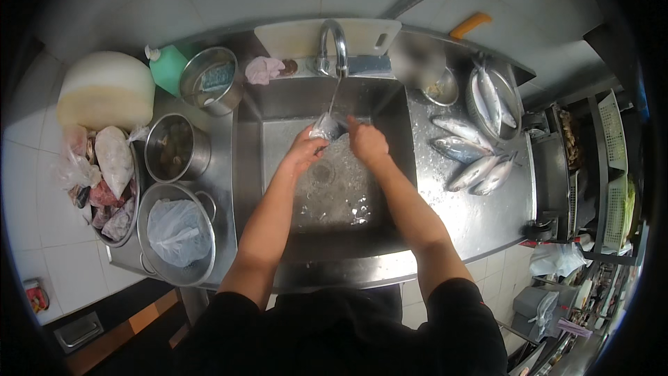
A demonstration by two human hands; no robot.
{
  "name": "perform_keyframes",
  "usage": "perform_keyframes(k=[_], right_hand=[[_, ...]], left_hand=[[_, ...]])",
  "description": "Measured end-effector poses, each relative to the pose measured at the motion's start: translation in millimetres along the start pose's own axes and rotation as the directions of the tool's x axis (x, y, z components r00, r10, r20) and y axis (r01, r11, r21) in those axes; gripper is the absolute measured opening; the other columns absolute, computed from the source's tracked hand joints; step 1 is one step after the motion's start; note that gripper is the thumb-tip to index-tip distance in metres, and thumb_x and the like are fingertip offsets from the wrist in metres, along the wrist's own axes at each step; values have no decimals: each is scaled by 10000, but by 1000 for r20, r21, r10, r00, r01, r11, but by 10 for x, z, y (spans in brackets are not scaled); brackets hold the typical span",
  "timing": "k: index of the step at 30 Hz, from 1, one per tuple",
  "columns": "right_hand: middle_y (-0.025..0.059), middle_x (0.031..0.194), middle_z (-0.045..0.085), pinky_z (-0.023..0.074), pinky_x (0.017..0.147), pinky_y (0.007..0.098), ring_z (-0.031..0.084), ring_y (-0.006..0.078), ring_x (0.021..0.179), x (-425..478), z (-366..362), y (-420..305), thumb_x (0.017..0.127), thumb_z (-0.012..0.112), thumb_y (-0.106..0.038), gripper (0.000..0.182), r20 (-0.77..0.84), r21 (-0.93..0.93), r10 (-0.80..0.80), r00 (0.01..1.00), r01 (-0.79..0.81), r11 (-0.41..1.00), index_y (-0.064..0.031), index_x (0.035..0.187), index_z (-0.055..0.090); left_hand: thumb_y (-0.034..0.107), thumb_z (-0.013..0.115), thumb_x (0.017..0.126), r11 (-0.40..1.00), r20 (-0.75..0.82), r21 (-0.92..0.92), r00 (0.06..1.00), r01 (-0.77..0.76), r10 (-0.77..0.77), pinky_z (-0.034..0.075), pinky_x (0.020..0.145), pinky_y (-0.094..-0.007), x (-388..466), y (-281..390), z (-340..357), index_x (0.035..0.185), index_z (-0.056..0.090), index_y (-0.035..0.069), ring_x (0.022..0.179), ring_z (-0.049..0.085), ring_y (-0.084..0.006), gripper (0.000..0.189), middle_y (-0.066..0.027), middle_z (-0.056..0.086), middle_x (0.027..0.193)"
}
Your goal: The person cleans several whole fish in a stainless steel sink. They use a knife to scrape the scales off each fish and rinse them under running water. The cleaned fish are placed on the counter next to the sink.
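Note:
My left hand [303,151] grips a silvery fish [325,128] over the stainless steel sink [276,167]. Water from the curved chrome faucet [339,47] runs down onto the fish. Just right of it, my right hand [368,142] has its fingers curled close to the fish's other side; blur hides whether it grips anything. Below both hands, bubbly water covers part of the sink floor. On the counter to the right lie several whole silver fish [462,150], and more fish [488,94] rest in an oval metal bowl [514,133].
Left of the sink stand two steel pots [201,154] [229,104], a colander [151,203] with a plastic bag [180,232], and a tray of bagged frozen food [115,167]. Behind the faucet leans a white cutting board [292,36]. A yellow handle [469,24] sticks up at the back right.

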State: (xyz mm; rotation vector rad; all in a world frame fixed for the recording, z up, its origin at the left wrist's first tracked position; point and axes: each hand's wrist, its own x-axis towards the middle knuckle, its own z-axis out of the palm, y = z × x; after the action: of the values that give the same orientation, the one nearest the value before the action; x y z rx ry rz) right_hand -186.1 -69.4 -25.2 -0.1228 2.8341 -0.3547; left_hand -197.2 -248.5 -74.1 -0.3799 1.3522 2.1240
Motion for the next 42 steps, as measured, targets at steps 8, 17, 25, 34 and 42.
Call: perform_keyframes(k=[8, 17, 25, 34, 42], right_hand=[[217, 1038, 674, 555, 754, 491, 685, 393, 892, 44, 88, -29, 932, 468, -142, 424, -60, 11, -12, 998, 13, 1000, -151, 1355, 493], [219, 1042, 672, 556, 768, 495, 684, 404, 887, -176, 169, -83, 956, 480, -192, 435, -123, 73, -48, 991, 58, 996, -167, 1391, 490], [221, 1039, 669, 553, 763, 502, 684, 405, 879, -129, 195, 78, 958, 489, -202, 427, -133, 77, 14, 991, -4, 997, -147, 1381, 486], [221, 1032, 666, 550, 776, 499, 678, 404, 893, -94, 114, 24, 949, 489, -190, 436, -42, 66, 55, 998, -52, 996, -161, 1384, 499], [205, 978, 688, 554, 754, 490, 685, 384, 874, -97, 110, 40, 955, 511, -242, 412, -136, 103, 38, 990, -24, 994, -158, 1358, 529]], left_hand=[[-4, 631, 798, 983, 63, 183, 998, -5, -6, 380, 542, -209, 8, 45, -35, 1344, 509, 161, 733, 510, -68, 583, 31, 596, 949], [-44, 616, 758, 983, -15, 147, 994, -105, 108, 387, 519, -235, 8, -27, -67, 1385, 501, 115, 665, 517, -70, 657, 2, 602, 906], [-19, 622, 821, 996, 37, 72, 998, -43, 41, 383, 509, -204, -53, 4, -50, 1284, 547, 140, 695, 512, -60, 495, 22, 595, 926], [-25, 621, 784, 993, 74, 108, 996, -51, 43, 398, 558, -233, -46, 18, -95, 1284, 550, 137, 786, 538, -77, 531, 10, 606, 974], [12, 644, 724, 891, 51, 393, 973, -227, 225, 456, 572, -273, 53, -68, -69, 1347, 522, 82, 764, 582, -105, 639, -25, 642, 997]])
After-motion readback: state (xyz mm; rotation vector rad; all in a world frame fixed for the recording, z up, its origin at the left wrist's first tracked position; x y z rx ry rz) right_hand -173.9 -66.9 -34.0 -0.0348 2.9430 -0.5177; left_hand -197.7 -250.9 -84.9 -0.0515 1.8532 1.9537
